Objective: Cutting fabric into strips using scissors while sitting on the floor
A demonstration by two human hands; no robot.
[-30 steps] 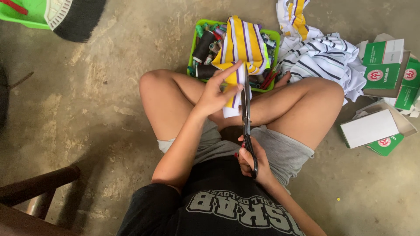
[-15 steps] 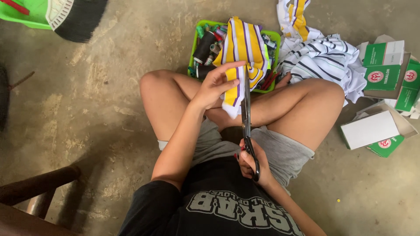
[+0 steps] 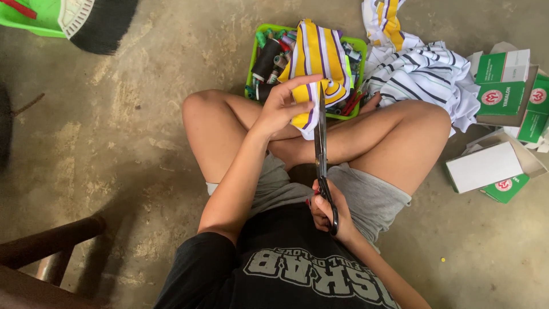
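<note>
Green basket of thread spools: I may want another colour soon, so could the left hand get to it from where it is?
Probably yes: the left hand is right by the green basket, but it holds the striped cloth, which drapes over the basket.

A stained concrete floor (image 3: 143, 114) carries a green basket of thread spools (image 3: 260, 54), a heap of striped cloth (image 3: 423, 74) just right of it, green and white cardboard boxes (image 3: 503, 86) at the far right, and a black broom head (image 3: 100, 23).
</note>
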